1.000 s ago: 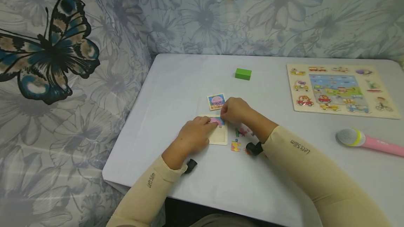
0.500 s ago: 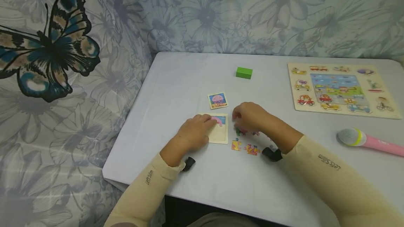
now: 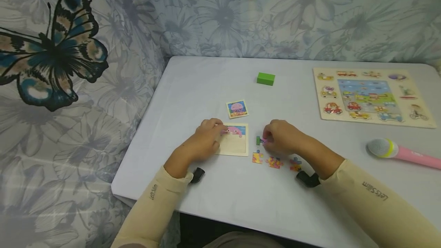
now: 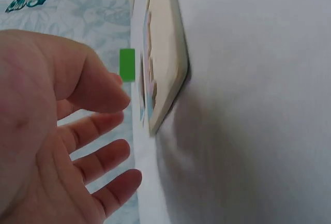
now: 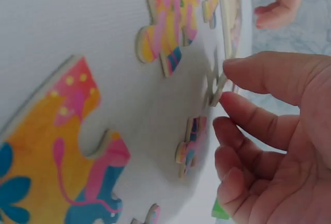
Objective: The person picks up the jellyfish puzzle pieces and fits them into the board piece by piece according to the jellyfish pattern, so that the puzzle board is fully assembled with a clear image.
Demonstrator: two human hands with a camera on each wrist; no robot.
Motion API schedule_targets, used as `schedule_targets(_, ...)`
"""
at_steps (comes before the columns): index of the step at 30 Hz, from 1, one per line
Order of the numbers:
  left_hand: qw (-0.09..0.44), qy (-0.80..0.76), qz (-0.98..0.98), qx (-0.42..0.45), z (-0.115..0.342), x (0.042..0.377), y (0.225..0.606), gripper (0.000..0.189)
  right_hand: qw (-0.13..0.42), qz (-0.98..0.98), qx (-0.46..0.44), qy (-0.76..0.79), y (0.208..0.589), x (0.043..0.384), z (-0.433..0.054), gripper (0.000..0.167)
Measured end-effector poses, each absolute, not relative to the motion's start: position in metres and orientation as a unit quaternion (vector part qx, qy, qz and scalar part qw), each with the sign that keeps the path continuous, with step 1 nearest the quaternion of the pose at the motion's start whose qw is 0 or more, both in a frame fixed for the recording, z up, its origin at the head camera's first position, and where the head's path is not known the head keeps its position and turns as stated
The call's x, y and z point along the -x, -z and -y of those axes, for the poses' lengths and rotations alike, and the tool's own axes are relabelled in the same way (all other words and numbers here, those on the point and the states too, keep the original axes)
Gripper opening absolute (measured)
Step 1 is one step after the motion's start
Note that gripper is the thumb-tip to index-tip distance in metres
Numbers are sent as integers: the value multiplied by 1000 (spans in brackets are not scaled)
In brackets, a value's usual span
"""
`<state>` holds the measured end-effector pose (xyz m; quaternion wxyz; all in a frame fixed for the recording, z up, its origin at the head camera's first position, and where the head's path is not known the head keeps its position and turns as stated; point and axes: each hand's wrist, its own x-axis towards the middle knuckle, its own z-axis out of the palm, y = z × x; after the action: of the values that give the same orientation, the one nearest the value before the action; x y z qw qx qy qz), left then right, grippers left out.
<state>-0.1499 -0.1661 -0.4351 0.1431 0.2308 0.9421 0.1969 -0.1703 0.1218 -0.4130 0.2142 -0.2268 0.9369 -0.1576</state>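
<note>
In the head view, a wooden puzzle tray (image 3: pixel 234 149) lies on the table, with fitted jigsaw pieces (image 3: pixel 236 130) of a pink animal on blue along its top. My left hand (image 3: pixel 203 141) is at the tray's left edge; the left wrist view shows its fingers (image 4: pixel 111 154) loosely bent with nothing between them. To the right of the tray, my right hand (image 3: pixel 284 137) pinches a jigsaw piece (image 5: pixel 219 93) between thumb and index finger, its edge toward the camera. Loose jigsaw pieces lie below that hand, including a yellow one (image 3: pixel 257 157) and an orange-pink one (image 3: pixel 274 162).
A small picture card (image 3: pixel 237 109) of a pink octopus-like animal lies behind the tray. Farther back sits a green block (image 3: pixel 266 79). On the right are a vehicle puzzle board (image 3: pixel 373 121) and a pink toy microphone (image 3: pixel 403 154). Patterned cloth hangs behind the table.
My right hand has left the tray's upper right corner, moved right and toward me, and taken hold of a loose piece. The left hand has drawn back leftward from the fitted pieces.
</note>
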Motion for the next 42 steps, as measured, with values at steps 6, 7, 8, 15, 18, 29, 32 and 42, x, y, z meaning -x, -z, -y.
schedule_targets(6,155,-170,-948,-220,176,150,432,53,193,-943,230,144,412,167,-119,14)
schedule_targets(7,157,-167,-948,-222,177,151,433,53,178,-945,238,139,412,166,-118,13)
schedule_targets(8,159,-165,-948,-223,178,150,433,53,159,-946,247,135,412,166,-117,13)
schedule_targets(15,158,-156,-951,-216,184,152,433,51,4,-934,336,121,414,160,-92,7)
schedule_targets(18,158,-157,-952,-212,185,152,431,49,-41,-910,397,112,415,158,-70,6)
schedule_targets(29,162,-156,-951,-212,182,154,428,49,-68,-891,448,-1,425,160,-15,6)
schedule_targets(32,165,-155,-952,-206,182,154,427,49,-52,-895,443,-2,426,159,-12,9)
schedule_targets(42,134,-153,-958,-204,177,161,430,34,6,-901,433,15,429,163,-10,11)
